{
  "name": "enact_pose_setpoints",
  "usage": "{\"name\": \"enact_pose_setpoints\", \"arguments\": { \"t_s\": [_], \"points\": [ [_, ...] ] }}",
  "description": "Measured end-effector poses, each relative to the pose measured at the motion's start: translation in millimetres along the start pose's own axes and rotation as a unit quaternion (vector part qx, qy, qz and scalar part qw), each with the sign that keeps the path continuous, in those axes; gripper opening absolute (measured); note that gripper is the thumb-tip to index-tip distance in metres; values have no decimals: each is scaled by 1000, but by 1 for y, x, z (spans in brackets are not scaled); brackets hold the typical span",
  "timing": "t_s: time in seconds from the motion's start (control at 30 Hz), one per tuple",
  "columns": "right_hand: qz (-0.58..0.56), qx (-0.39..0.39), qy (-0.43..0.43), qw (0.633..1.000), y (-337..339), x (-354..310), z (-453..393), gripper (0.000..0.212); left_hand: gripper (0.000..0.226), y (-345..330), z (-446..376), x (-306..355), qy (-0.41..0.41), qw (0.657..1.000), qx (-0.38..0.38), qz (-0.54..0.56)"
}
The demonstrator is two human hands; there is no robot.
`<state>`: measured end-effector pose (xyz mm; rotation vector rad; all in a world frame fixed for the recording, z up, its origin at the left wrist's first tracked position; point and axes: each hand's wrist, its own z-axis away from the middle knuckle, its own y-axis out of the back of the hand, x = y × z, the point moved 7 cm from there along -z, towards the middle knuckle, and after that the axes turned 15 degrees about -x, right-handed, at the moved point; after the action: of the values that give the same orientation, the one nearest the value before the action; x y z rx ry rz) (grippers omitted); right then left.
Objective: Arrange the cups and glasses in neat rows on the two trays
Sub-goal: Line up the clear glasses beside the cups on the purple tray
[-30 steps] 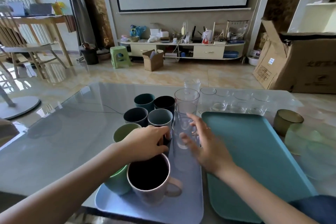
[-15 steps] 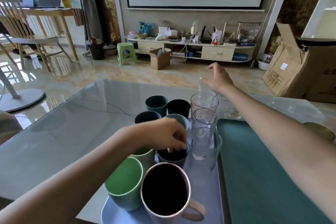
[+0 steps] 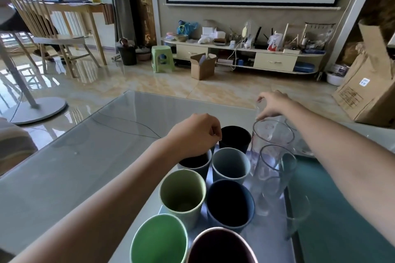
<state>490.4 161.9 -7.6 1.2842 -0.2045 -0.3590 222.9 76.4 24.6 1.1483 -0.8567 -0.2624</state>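
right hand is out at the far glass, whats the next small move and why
Probably close the right hand on the small clear glass under its fingertips and carry it back to the empty teal tray. The fingers sit at its rim, and the lavender tray looks nearly full of cups and tall glasses.

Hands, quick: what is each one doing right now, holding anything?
Left hand: fingers curled shut over the back cups; whether it grips one cannot be told.
Right hand: fingers closed on a small clear glass at the far end.
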Motion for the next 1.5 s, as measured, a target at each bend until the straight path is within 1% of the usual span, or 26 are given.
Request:
{"name": "enact_pose_setpoints", "arguments": {
  "t_s": [0.1, 0.17, 0.23, 0.3, 0.4, 0.47, 0.57, 0.63, 0.67, 0.73, 0.8, 0.87, 0.9, 0.97, 1.0, 1.03, 1.07, 1.1, 1.17, 1.27, 1.4, 1.5],
  "points": [
    [-45, 43, 25, 998, 9, -6, 7, 76, 14, 4, -1, 2, 1, 999, 25, 19],
    [-97, 98, 48, 989, 27, -8, 23, 71, 14, 8, -3, 4, 3, 999, 45, 22],
    [-133, 158, 82, 975, 52, -13, 49, 65, 18, 15, -3, 7, -2, 996, 79, 32],
    [-157, 195, 128, 960, 76, -22, 83, 64, 29, 23, -2, 14, -13, 992, 122, 40],
    [-193, 213, 207, 935, 97, -36, 140, 64, 58, 36, 8, 34, -42, 980, 187, 48],
    [-204, 228, 240, 921, 105, -39, 181, 64, 77, 44, 20, 53, -73, 971, 223, 39],
    [-232, 267, 271, 895, 111, -28, 253, 62, 98, 41, 49, 92, -124, 966, 224, 41],
    [-246, 293, 286, 879, 109, -18, 300, 63, 100, 29, 72, 115, -159, 962, 216, 53],
    [-252, 300, 292, 872, 106, -14, 322, 63, 98, 21, 84, 126, -176, 959, 212, 60],
    [-268, 297, 301, 866, 96, -4, 359, 62, 87, 4, 107, 144, -205, 955, 201, 72],
    [-283, 275, 305, 867, 81, 5, 388, 60, 76, -11, 126, 158, -232, 952, 180, 87],
    [-287, 241, 309, 874, 63, 10, 407, 58, 64, -25, 138, 162, -243, 956, 130, 100],
    [-284, 220, 311, 880, 52, 10, 413, 57, 60, -34, 141, 159, -237, 963, 88, 88],
    [-261, 180, 307, 897, 30, 7, 418, 57, 48, -53, 142, 146, -208, 977, -12, 37],
    [-247, 162, 303, 906, 18, 4, 418, 58, 37, -60, 142, 137, -188, 981, -46, -1],
    [-236, 145, 299, 913, 5, 2, 416, 58, 26, -63, 142, 127, -166, 983, -62, -45],
    [-228, 128, 295, 919, -8, -1, 414, 59, 20, -66, 142, 118, -140, 984, -74, -87],
    [-221, 112, 292, 924, -20, -5, 411, 60, 20, -69, 141, 109, -112, 983, -93, -116],
    [-204, 87, 288, 932, -42, -11, 404, 62, 24, -80, 143, 95, -70, 978, -141, -135],
    [-180, 61, 272, 943, -65, -16, 392, 62, 26, -95, 145, 82, -46, 968, -170, -181],
    [-187, 53, 274, 942, -87, -20, 376, 61, 16, -106, 146, 77, -80, 961, -204, -168],
    [-195, 49, 282, 938, -103, -22, 366, 62, 14, -108, 147, 78, -102, 960, -203, -162]
  ]
}}
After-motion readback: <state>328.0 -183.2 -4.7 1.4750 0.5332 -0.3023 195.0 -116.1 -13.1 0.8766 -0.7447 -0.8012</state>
